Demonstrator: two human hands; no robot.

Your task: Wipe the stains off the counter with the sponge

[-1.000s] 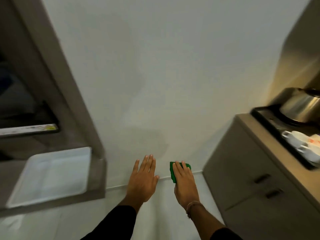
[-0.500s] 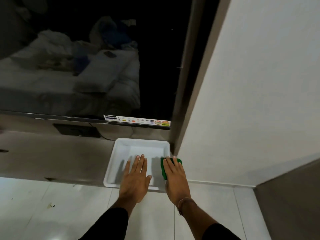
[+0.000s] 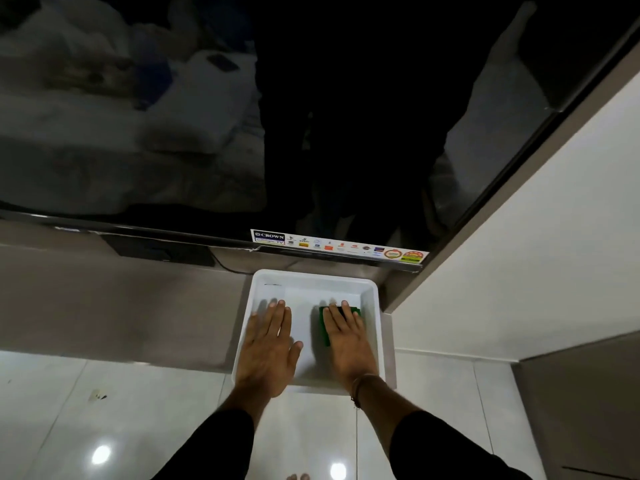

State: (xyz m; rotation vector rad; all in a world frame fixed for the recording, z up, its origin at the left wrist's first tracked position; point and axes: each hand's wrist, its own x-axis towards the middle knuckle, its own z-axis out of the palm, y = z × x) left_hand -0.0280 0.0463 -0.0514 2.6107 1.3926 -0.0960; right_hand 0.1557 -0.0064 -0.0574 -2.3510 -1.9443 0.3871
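A green sponge (image 3: pixel 325 323) sticks out from under the fingers of my right hand (image 3: pixel 348 341), which holds it over the right half of a white tray (image 3: pixel 313 277). My left hand (image 3: pixel 268 344) is flat, fingers together, palm down over the tray's left half, holding nothing. The tray sits at the right end of a grey-brown counter (image 3: pixel 121 306) below a wall-mounted television (image 3: pixel 242 116). Whether my hands touch the tray floor is not clear. No stain shows on the counter from here.
A white wall (image 3: pixel 519 254) closes the counter's right end. A brown cabinet (image 3: pixel 581 410) stands at the lower right. Glossy white floor tiles (image 3: pixel 104 410) lie below the counter, with a small speck of debris (image 3: pixel 98 395) on the left. A dark box (image 3: pixel 156 249) sits under the television.
The view swung left from the white wall to the television and counter. Both hands, the right still on the sponge, now hang over the tray instead of the floor by the wall.
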